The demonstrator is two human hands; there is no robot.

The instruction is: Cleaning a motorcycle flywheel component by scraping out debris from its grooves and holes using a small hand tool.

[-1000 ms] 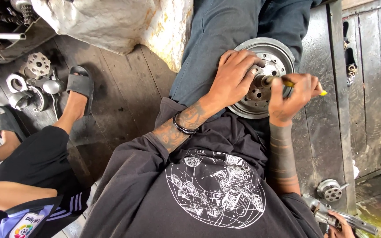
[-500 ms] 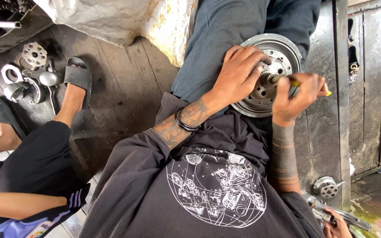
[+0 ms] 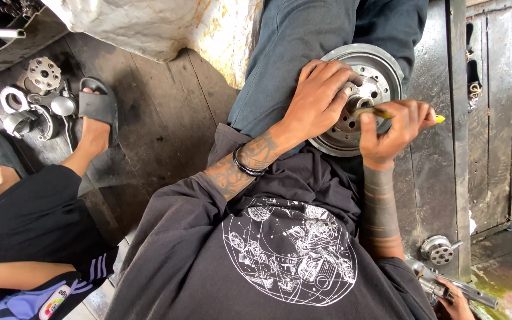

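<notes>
Metal drum [image 3: 380, 65] on lap | left hand [image 3: 318, 101] steadies | right hand [image 3: 392, 130] grips yellow tool [image 3: 440, 119]

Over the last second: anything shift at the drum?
Hardly. The left hand stays spread on the round metal drum; the right hand keeps the yellow-handled tool at its hub, barely shifted. The view drifted slightly; the neighbour's sandalled foot stays put.

Round drum [image 3: 380, 65]: grey metal, dull sheen, perforated face. Tool [image 3: 395, 114] in right hand [image 3: 389, 133]: yellow plastic handle, smooth. Floor planks [image 3: 149, 118]: dark wood, rough, greasy-looking. Shirt [image 3: 256, 261]: matt black cloth, white print. Loose parts [image 3: 42, 74]: bright cast metal.
</notes>
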